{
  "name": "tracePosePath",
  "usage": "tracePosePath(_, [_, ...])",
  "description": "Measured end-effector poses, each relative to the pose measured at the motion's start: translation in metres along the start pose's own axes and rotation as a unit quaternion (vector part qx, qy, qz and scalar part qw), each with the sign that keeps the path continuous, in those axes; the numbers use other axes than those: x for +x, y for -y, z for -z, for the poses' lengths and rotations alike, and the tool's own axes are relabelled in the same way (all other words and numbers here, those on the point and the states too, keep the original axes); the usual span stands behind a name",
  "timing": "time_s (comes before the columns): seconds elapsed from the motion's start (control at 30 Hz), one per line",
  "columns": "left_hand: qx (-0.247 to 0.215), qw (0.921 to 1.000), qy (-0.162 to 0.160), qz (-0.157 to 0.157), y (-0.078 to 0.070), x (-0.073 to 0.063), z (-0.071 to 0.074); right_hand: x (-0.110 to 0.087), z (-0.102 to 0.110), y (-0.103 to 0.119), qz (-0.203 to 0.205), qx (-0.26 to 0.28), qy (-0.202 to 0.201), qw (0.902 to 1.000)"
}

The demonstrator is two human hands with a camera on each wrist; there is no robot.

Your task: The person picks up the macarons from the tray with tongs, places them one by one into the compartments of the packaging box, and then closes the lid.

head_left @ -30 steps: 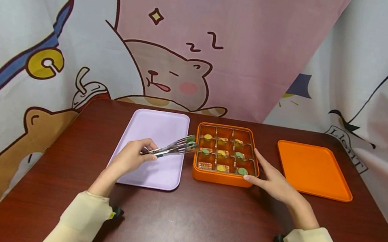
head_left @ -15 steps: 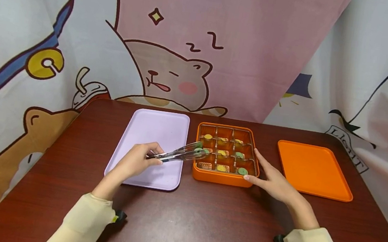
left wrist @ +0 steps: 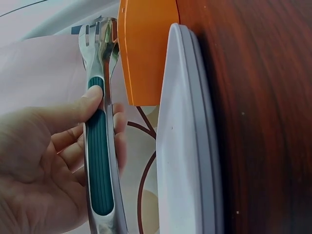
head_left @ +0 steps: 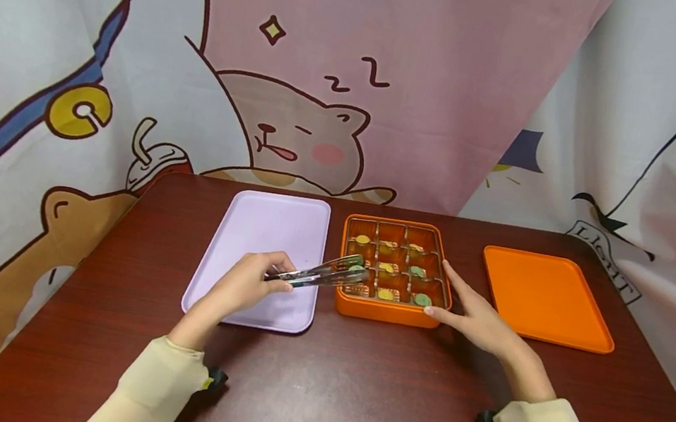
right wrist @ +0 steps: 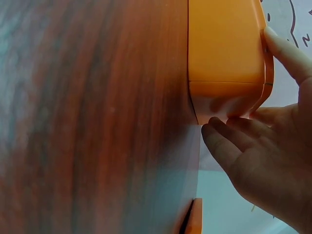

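Observation:
In the head view, my left hand [head_left: 248,281] grips metal tongs [head_left: 317,274] with thumb and fingers. Dark green grips on the tongs [left wrist: 100,165] show in the left wrist view. Something small and green [head_left: 358,261] appears between the tong tips, over the left side of the orange box [head_left: 389,312]. A clear divider splits the box into several compartments, most with flat yellow or green pieces; the tongs partly cover the front left one. My right hand [head_left: 478,318] touches the box's right side with extended fingers, its thumb [right wrist: 282,48] at the front corner rim.
A pale purple tray [head_left: 275,224] lies left of the box, beneath my left hand and the tongs. To the right is a flat orange tray or lid [head_left: 548,296]. Everything stands on a dark wooden table [head_left: 315,386], with printed cloth [head_left: 430,95] hanging behind.
My left hand has moved right and slightly toward me, carrying the tong tips from the box's left edge to over its left compartments. The right hand and box have stayed put.

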State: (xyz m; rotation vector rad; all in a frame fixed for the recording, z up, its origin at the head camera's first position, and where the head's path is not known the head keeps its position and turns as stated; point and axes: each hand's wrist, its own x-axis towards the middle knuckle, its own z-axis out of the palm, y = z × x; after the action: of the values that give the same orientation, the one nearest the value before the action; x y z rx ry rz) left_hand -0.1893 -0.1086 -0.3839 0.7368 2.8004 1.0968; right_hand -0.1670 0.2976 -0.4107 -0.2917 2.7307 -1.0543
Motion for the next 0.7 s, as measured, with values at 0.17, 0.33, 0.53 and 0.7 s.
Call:
tracePosePath(0.17, [-0.003,1.0000,0.006,-0.003,-0.001,0.001,0.001,0.000,0.000,0.000,-0.001,0.000,0.001,1.0000])
tracePosePath(0.33, [-0.017,0.9998,0.003,0.006,0.002,0.000,0.004,0.000,0.000,-0.001,0.000,0.001,0.001,1.0000])
tracePosePath(0.53, [-0.030,0.9987,-0.019,0.037,0.010,-0.005,0.014,0.000,-0.001,-0.001,0.002,0.000,0.001,1.0000])
tracePosePath(0.7, [-0.013,0.9968,-0.039,0.068,0.022,-0.010,0.026,0.000,0.000,-0.002,0.002,0.002,0.001,1.0000])
